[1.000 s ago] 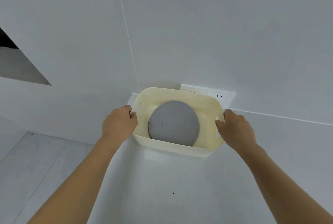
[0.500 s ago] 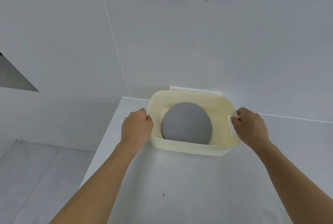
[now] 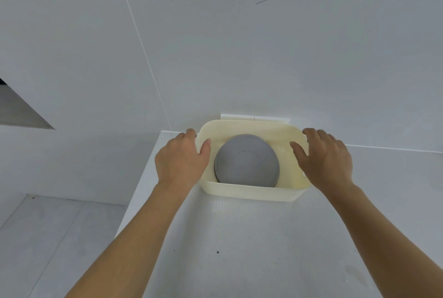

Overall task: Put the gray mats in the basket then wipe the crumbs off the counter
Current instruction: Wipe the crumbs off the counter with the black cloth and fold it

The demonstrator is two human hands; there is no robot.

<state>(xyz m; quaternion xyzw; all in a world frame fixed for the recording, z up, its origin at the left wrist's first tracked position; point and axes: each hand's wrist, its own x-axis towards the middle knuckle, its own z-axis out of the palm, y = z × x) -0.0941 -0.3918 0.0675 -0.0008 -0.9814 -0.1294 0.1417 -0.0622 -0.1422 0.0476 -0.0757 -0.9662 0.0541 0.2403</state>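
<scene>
The gray mats (image 3: pixel 247 162) lay inside the basket (image 3: pixel 251 193), which stood at the back of the counter (image 3: pixel 263 249); the left hand (image 3: pixel 181 162) and right hand (image 3: pixel 327 161) rested half-open on its sides, gripping nothing firmly; dark crumbs (image 3: pixel 217 252) remained, so wiping was left.

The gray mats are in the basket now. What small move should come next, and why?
Probably draw both hands off the basket: the gray mats already lie inside, the left hand and right hand are open at its ends, and dark crumbs remain on the counter.
</scene>
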